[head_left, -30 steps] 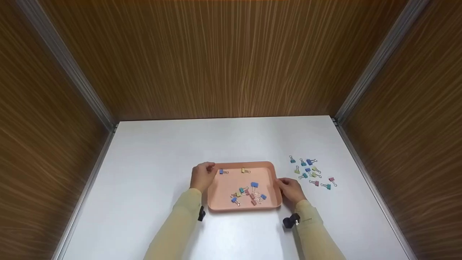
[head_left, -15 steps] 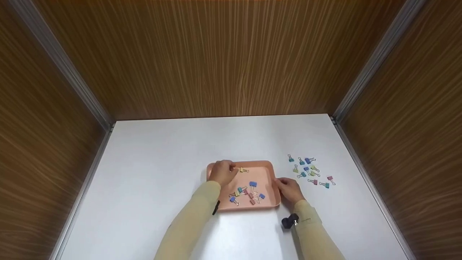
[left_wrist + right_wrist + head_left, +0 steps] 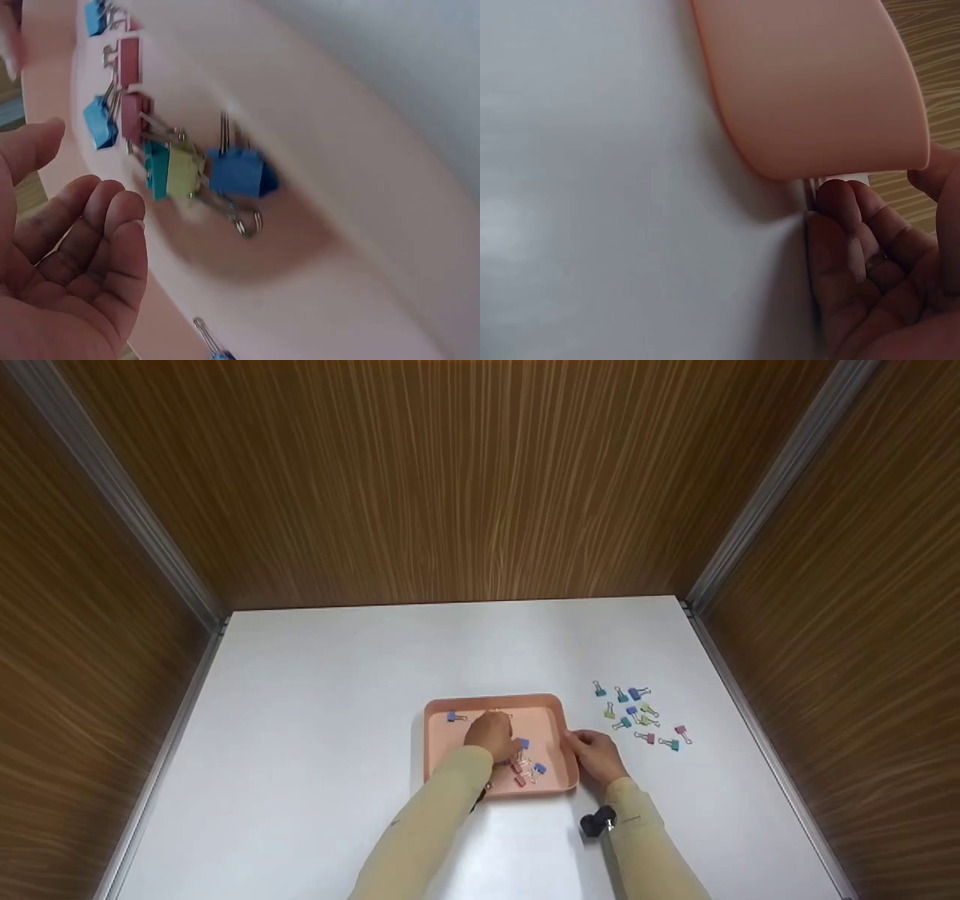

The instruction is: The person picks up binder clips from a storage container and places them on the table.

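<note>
A shallow pink tray (image 3: 442, 746) lies on the white table with several binder clips in it. My left hand (image 3: 491, 735) is over the middle of the tray. In the left wrist view its fingers (image 3: 124, 217) are loosely curled with nothing between them, beside a cluster of blue (image 3: 238, 172), yellow (image 3: 182, 172), teal (image 3: 156, 171) and red (image 3: 135, 116) binder clips. A lone blue clip (image 3: 451, 716) sits at the tray's upper left. My right hand (image 3: 600, 754) pinches the tray's right wall, its thumb at the rim and its fingers against the outside.
To the right of the tray, several more binder clips (image 3: 632, 710) lie scattered on the white table (image 3: 322, 720). Wood-grain panels (image 3: 465, 487) rise behind and at both sides. A small black device (image 3: 598, 820) is strapped at the right wrist.
My left hand has moved from the tray's left rim, across the lone blue clip, to above the clip cluster. That clip still lies in the tray. My right hand stays at the right wall.
</note>
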{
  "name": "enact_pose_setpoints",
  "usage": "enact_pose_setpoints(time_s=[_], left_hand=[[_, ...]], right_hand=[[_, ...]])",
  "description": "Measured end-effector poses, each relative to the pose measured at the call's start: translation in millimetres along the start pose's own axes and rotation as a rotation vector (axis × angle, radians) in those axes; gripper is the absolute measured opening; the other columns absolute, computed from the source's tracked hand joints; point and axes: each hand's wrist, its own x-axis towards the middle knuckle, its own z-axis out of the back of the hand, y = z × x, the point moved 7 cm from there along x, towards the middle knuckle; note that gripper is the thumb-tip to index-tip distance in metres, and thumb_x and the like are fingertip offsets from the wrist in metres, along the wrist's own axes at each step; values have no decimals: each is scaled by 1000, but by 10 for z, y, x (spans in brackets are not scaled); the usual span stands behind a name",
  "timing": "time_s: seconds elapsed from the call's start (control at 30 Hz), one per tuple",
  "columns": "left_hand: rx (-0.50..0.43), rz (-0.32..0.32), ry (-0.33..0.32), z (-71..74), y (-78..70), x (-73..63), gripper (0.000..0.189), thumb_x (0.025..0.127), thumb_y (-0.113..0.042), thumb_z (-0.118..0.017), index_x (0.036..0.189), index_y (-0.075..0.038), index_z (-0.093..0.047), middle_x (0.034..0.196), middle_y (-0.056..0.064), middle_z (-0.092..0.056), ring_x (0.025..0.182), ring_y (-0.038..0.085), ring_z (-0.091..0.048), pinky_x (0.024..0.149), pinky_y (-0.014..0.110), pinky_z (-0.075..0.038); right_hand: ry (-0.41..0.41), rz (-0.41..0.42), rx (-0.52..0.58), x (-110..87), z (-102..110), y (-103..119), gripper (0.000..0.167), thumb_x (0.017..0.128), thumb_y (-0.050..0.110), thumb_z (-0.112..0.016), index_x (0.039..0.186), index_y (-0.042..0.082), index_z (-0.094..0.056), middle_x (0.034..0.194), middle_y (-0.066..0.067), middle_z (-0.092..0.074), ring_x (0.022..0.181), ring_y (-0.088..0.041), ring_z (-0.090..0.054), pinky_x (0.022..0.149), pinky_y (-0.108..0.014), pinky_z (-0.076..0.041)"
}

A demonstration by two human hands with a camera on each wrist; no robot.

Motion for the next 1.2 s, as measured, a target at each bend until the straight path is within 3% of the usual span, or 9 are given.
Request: enact_pose_setpoints(time_s=[0.2, 0.47, 0.73, 0.97, 1.2], left_hand=[[151, -9, 19, -181, -139, -13, 32, 79, -32, -78, 91, -5, -65, 81, 2, -61, 73, 14, -55, 82, 32, -51], [253, -72, -16, -230, -267, -11, 25, 82, -26, -76, 94, -7, -67, 85, 4, -66, 87, 19, -63, 86, 32, -51], [223, -78, -22, -280, -274, 29, 24, 78, -29, -79, 85, -8, -69, 77, 2, -65, 77, 15, -61, 78, 30, -52], [290, -113, -78, -314, -344, 49, 23, 80, -30, -78, 87, -8, -73, 84, 4, -71, 81, 19, -67, 75, 30, -54], [236, -114, -93, -318, -349, 46, 17, 84, -26, -74, 81, -9, -71, 78, 3, -68, 77, 18, -66, 70, 30, -54]], right_hand=[[-5, 1, -15, -42, 15, -10, 52, 91, 49, -60, 116, 5, -66, 114, -11, -65, 103, -24, -59, 97, -43, -44], [-17, 10, -24, -35, 4, 0, 49, 90, 49, -60, 111, 6, -68, 108, -9, -67, 99, -23, -59, 93, -40, -46], [-35, 29, -27, -38, 23, 7, 46, 91, 46, -62, 109, 5, -69, 105, -9, -68, 96, -22, -60, 89, -39, -47], [-5, -5, -30, -52, 31, 17, 52, 91, 51, -58, 114, 6, -67, 111, -10, -66, 103, -25, -59, 97, -44, -44], [2, -29, -6, -40, 40, 0, 51, 91, 51, -59, 115, 7, -67, 114, -10, -65, 106, -25, -58, 99, -43, -43]])
